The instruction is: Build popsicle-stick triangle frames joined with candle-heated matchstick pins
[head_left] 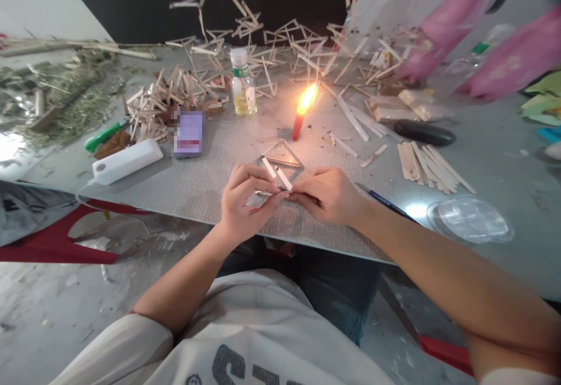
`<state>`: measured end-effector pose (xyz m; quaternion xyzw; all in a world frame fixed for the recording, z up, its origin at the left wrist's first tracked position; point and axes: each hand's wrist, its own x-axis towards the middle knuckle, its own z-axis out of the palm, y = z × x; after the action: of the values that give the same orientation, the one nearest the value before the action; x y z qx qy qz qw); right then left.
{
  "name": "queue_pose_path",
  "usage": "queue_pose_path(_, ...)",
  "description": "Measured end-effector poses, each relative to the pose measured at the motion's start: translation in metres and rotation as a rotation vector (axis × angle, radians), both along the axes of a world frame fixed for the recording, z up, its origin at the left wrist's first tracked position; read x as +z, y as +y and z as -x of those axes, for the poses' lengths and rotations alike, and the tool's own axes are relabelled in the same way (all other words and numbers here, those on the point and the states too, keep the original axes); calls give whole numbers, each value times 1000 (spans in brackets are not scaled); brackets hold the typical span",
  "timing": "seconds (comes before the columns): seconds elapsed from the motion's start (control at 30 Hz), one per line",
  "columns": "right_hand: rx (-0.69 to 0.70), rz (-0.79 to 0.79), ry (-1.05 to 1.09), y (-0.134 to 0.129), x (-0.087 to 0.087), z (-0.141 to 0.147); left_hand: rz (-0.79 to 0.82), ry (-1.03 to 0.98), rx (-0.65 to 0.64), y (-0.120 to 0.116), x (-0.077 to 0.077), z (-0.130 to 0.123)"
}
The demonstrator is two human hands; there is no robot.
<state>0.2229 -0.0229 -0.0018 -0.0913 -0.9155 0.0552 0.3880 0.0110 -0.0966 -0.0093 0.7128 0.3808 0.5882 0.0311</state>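
Note:
Close to the table's front edge, my left hand [245, 201] and my right hand [326, 197] meet with fingers pinched together. Between them is a small piece made of thin wooden sticks [284, 179], with two pale ends pointing up and away from me. My fingertips hide where the sticks meet. Just beyond lies a triangular stick frame [287, 164] on the table. Farther back a red candle [298, 127] stands upright, burning with a tall flame that leans right.
Flat wooden sticks [425, 166] lie at right, near a pen [388, 203] and a clear plastic lid [471, 219]. A bottle [243, 87], purple box [190, 134], white power strip [127, 162] and stick heap [153, 101] stand left. Tangled stick frames [302, 46] fill the back.

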Motion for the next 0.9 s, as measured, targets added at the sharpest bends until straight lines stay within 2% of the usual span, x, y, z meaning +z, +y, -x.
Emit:
queue_pose_path(0.6,-6,15,-21,0,-1,-1,-14,-115,-57,3,-3,0)
queue_pose_path(0.9,-23,-8,-24,0,-1,0,19,-92,-4,5,-2,-1)
